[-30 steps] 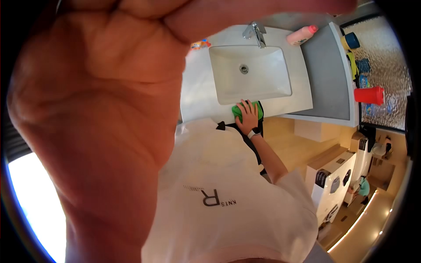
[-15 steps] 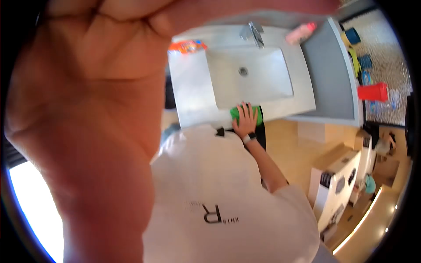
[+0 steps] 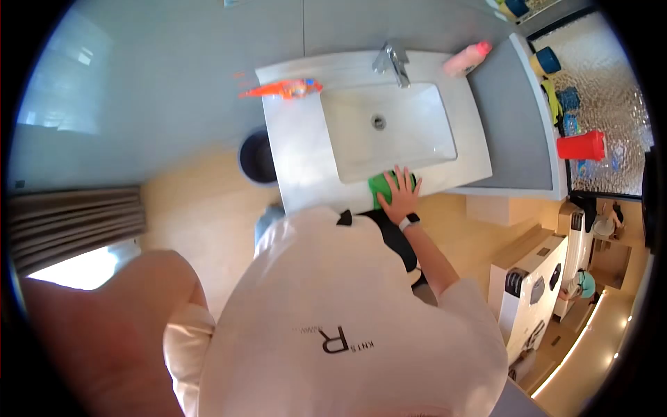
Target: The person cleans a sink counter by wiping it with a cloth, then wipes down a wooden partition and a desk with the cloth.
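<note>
My right hand point(image 3: 400, 197) lies on a green cloth point(image 3: 380, 186) at the front edge of the white sink counter point(image 3: 302, 156). Its fingers are stretched out and spread over the cloth, covering part of it. A watch with a white band is on that wrist. Just beyond the cloth is the rectangular basin point(image 3: 361, 149), with a chrome faucet point(image 3: 394, 64) behind it. At the lower left, my left arm point(image 3: 132, 333) is bent up close to the camera; its hand is out of the frame.
An orange packet point(image 3: 285, 89) lies at the counter's left end. A pink bottle point(image 3: 469, 60) stands at the back right. Below the left side is a dark bin point(image 3: 257, 158). A grey partition point(image 3: 511, 118) borders the right, with a red container point(image 3: 582, 146) beyond. Large boxes point(image 3: 531, 285) stand on the floor.
My left palm, which covered the left of the view, has gone out of frame, uncovering the wall, bin and curtain. My right hand and the cloth have slid slightly right along the counter edge.
</note>
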A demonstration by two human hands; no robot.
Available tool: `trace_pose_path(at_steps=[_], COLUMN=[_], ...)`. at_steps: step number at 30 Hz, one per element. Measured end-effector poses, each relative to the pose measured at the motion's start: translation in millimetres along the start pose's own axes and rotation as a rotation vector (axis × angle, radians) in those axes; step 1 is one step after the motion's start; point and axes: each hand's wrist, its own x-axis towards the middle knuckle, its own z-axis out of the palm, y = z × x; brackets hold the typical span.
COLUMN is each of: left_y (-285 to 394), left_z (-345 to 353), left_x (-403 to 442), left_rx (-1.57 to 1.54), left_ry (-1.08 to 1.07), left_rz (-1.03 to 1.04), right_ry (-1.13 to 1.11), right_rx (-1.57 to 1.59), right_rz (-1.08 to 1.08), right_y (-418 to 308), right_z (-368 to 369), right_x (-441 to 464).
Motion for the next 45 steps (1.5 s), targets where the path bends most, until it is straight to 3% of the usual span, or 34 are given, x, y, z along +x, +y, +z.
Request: trace_pose_path(at_steps=[10,12,15,19,21,22,25,27,29,32,38,45], left_y=[1.5,3.1,4.2,-10.5,-75.2,-106.2,-192.3,-247.4,-275.1,-271.8,-277.6,-299.6], left_z=[-5.5,-4.7,-7.7,-21.7,-9.1,32.8,72.8,97.9,113.9,138.3,141.7,143.4], left_x=[0.2,2.4,7.8,-7.2,-79.9,-65.3,-141.4,-240.6,-332.9,-384.5,-374.7,-364.3], left_rx=[0.069,0.071,0.063,0.15,0.724,0.618,0.518,0.359,0.479,0.574,0.695,0.764], left_ry=[0.004,0.006,0.014,0.059,0.122,0.283,0.05,-0.103,-0.397,-0.551,-0.917,-1.105], left_rz=[-0.009,-0.005,-0.02,-0.15,-0.001,-0.075,-0.71,-0.986,-0.99,-0.965,-0.957,-0.884], right_ry=[0.07,0.089,0.069,0.057,0.072,0.059,0.227,0.318,0.328,0.292,0.245,0.224], right_rx=[0.142,-0.004,0.086,0.079,0.052,0.035,0.008,-0.026,-0.014,-0.005,-0.029,-0.044], right_rz=[-0.06,-0.237,-0.27,-0.23,-0.047,0.074,0.322,0.486,0.627,0.73,0.814,0.931], right_y=[-0.9,4.6,7.2,30.9,47.8,61.9,121.7,167.0,199.9,234.5,258.1,286.9], right_z=[17.9,26.1,18.6,-2.3,-6.4,-7.0,-1.2,6.5,-0.2,-3.0,-10.5,-9.6], right_x=[-2.7,-6.1,-6.8,-4.6,-7.7,-5.9,-1.8,7.4,21.9,43.2,84.0,165.3])
